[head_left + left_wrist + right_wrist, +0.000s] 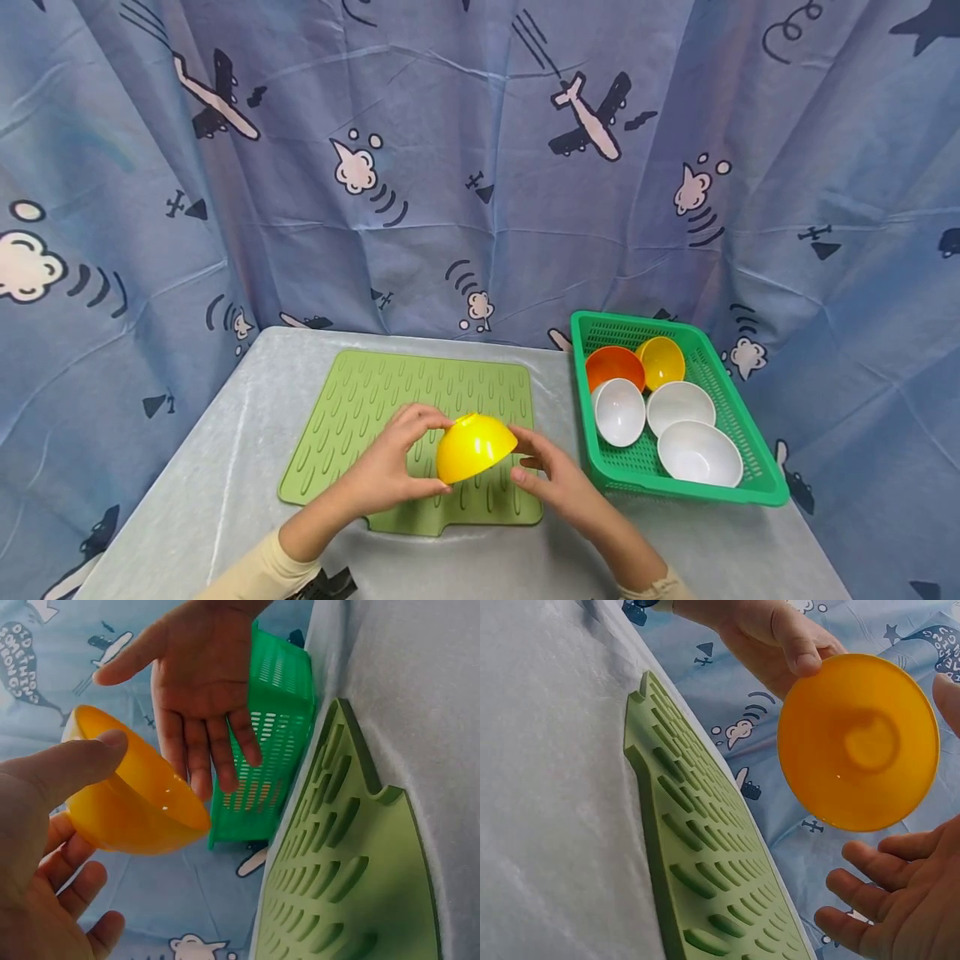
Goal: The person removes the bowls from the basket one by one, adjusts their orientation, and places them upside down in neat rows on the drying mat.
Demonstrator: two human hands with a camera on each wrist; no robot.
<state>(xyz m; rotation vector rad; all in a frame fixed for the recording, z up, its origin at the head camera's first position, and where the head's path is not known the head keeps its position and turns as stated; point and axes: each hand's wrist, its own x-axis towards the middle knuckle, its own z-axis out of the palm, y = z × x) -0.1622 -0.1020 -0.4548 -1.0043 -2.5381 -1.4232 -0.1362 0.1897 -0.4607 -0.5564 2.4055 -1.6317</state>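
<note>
A yellow bowl (476,448) is held tilted, mouth downward, above the green drying mat (352,400). My left hand (393,462) pinches its left side, thumb (90,761) over the rim and fingers on the outside. On the bowl's other side is my right hand (558,479), its fingers spread and loosely bent, close to the rim. In the left wrist view the right palm (206,682) faces the bowl with nothing gripped. The right wrist view looks into the bowl's inside (832,750), with the right fingers (870,892) apart below its edge.
To the right stands a green basket (765,467) with an orange bowl (615,368), yellow bowls (663,363) and several white bowls (699,452). A grey cloth (247,417) covers the table. Behind it hangs a blue curtain (420,275) with airplane prints.
</note>
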